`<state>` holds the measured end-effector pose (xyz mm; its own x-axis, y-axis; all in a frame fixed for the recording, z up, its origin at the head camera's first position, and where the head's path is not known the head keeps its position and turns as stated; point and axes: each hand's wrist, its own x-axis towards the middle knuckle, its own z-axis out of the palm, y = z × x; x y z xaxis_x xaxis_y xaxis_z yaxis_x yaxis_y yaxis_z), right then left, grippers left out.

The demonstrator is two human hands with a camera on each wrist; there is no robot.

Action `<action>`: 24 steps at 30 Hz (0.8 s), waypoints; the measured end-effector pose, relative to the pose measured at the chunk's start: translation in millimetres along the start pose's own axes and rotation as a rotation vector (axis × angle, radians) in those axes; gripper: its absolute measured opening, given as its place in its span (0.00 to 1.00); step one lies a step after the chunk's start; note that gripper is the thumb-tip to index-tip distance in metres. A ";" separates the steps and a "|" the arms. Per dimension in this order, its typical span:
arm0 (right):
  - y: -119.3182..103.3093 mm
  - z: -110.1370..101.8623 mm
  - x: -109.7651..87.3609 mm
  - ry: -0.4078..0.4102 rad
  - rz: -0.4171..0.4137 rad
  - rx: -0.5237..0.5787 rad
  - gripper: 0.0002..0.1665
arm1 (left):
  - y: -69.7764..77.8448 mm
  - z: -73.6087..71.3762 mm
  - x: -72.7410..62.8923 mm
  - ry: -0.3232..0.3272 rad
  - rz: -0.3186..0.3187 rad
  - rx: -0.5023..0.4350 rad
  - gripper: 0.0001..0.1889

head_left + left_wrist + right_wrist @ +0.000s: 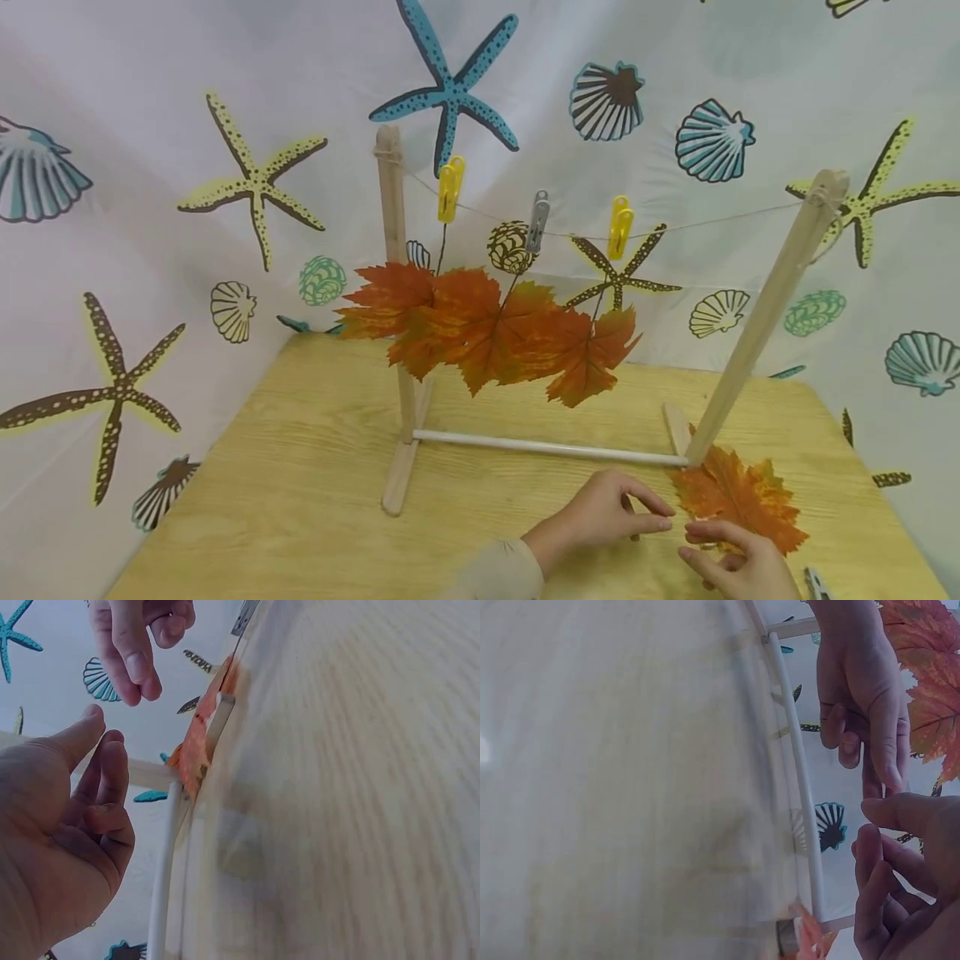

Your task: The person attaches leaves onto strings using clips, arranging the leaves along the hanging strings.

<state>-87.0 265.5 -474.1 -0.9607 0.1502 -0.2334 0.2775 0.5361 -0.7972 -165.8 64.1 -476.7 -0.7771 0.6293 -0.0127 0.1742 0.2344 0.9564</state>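
My left hand (611, 508) is above the table in front of the rack, its thumb and forefinger tips close together with nothing visible between them. Facing it at the right, my right hand (742, 562) has loosely bent fingers and shows nothing held. In the right wrist view the two hands' fingertips nearly meet. A loose orange maple leaf (738, 496) lies on the table just beyond my right hand, partly covered by it. Beside that hand, at the lower frame edge, lies a grey clothespin (817, 585).
A wooden rack with a left post (392, 208), a right post (765, 325) and a white crossbar (551, 448) stands on the table (285, 500). Three maple leaves (487, 329) hang from its string by yellow clothespins (619, 229) and a grey clothespin (537, 222). Sea-patterned cloth (187, 50) surrounds it.
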 end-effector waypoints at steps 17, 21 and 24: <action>52.6 -27.4 -4.0 0.062 0.139 -0.052 0.41 | 1.3 48.6 25.6 -0.101 0.008 0.065 0.09; 61.1 -39.2 -6.2 0.152 0.180 -0.054 0.42 | 2.2 65.0 35.4 -0.120 0.005 0.062 0.09; 67.4 -46.9 -7.9 0.200 0.196 -0.034 0.40 | 3.1 77.8 40.3 -0.105 -0.024 0.043 0.08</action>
<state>-60.9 339.5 -499.8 -0.8718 0.4128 -0.2638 0.4607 0.5080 -0.7278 -149.6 147.9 -496.9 -0.7142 0.6966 -0.0679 0.1842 0.2806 0.9420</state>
